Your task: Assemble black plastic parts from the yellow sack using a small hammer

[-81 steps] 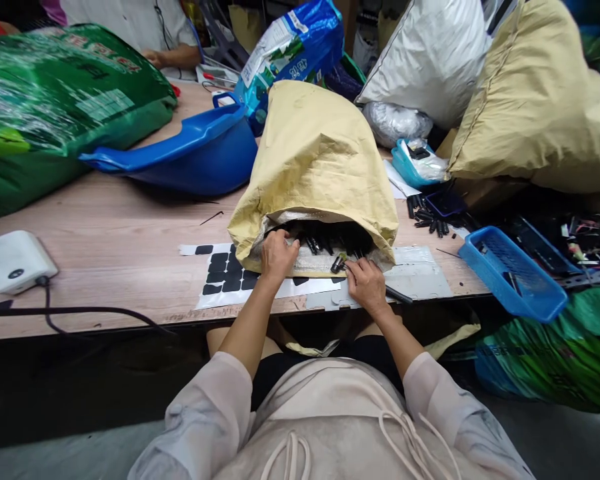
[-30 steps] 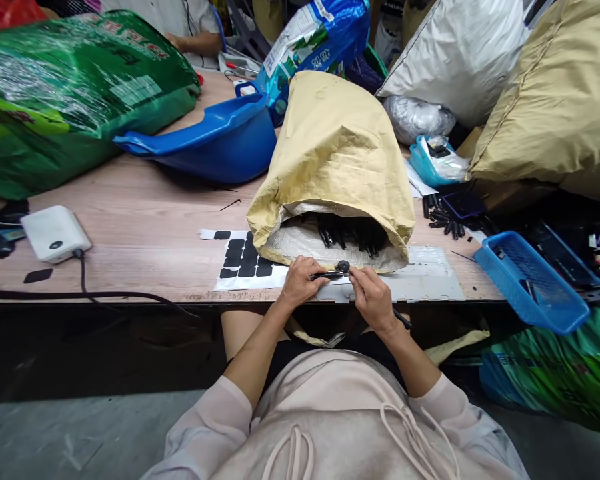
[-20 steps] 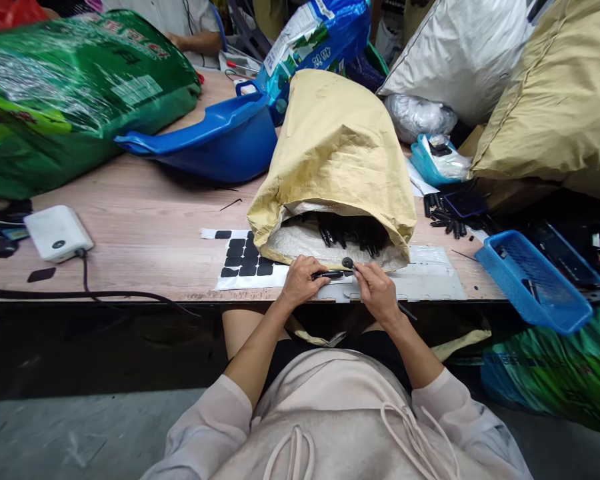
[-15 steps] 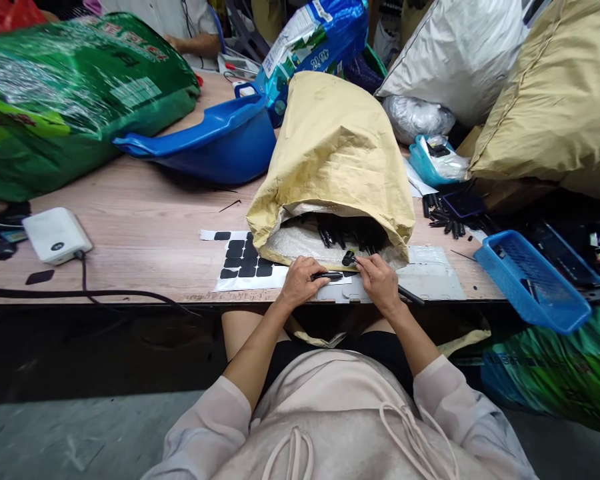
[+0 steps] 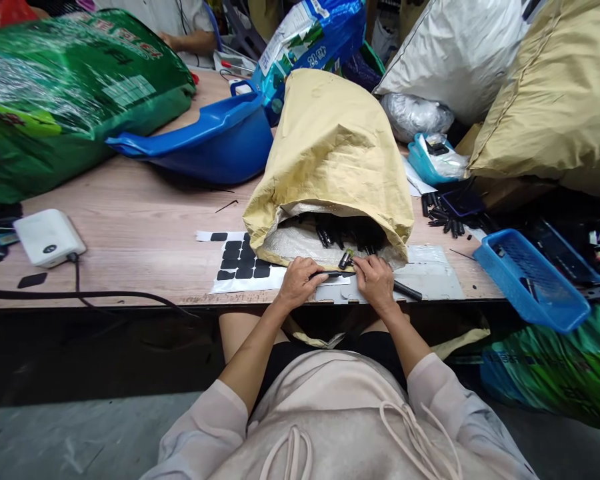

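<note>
My left hand (image 5: 299,283) is closed on a slim black tube (image 5: 334,274), which points right toward my other hand. A short black cylindrical piece (image 5: 346,259) with a shiny side sits at the fingertips of my right hand (image 5: 374,280), whose fingers are closed. Past that hand's right side a black rod (image 5: 407,291) lies at the table edge; whether the hand touches it is hidden. Just beyond both hands, a yellow woven sack (image 5: 340,147) lies with its mouth toward me, and many black tubular parts (image 5: 330,235) show inside.
Left of my hands lies a white sheet with black stickers (image 5: 245,259). A blue basin (image 5: 220,150), green sack (image 5: 80,100) and white box with cable (image 5: 50,237) stand farther left. A blue basket (image 5: 535,280) overhangs the edge at right. Another person's arm (image 5: 195,43) is across the table.
My right hand has come slightly down and left, closer to the tube in my left hand. The short black piece has tilted and shifted a little left.
</note>
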A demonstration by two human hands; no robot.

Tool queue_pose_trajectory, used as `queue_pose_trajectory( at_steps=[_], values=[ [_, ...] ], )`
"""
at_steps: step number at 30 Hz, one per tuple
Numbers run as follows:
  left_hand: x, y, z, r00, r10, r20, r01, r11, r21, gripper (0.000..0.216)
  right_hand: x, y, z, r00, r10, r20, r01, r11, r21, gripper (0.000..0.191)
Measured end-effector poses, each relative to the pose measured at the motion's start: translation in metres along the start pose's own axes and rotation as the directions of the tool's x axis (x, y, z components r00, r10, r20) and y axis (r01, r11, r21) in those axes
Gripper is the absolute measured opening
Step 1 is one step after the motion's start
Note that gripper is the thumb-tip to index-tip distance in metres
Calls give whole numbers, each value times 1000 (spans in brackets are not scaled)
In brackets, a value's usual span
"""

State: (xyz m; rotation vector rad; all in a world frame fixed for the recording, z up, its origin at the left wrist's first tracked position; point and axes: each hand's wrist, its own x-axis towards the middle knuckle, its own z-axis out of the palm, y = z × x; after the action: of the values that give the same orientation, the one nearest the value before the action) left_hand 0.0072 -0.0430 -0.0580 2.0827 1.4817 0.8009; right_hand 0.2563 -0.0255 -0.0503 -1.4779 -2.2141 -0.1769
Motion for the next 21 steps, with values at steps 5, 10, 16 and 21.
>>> queue_pose_trajectory(
  at_steps=[5, 10, 16, 21],
  values=[
    [1, -1, 0, 1000, 1, -24, -2, 1000, -12, 25, 1, -3, 0, 1000, 23, 7, -23, 1000, -20, 24],
    [-15, 22, -8, 996, 35, -83, -47, 988, -146, 28, 2, -5, -1, 999, 35, 16, -34, 998, -43, 24],
    [-59, 60, 12, 830, 136, 541, -29, 979, -201, 22, 2, -6, -1, 997, 48, 59, -44, 997, -59, 25],
    [-55, 32, 64, 652, -345, 676, 364, 924, 120, 21, 2, -7, -2, 997, 48, 60, -44, 997, -64, 26]
  ],
)
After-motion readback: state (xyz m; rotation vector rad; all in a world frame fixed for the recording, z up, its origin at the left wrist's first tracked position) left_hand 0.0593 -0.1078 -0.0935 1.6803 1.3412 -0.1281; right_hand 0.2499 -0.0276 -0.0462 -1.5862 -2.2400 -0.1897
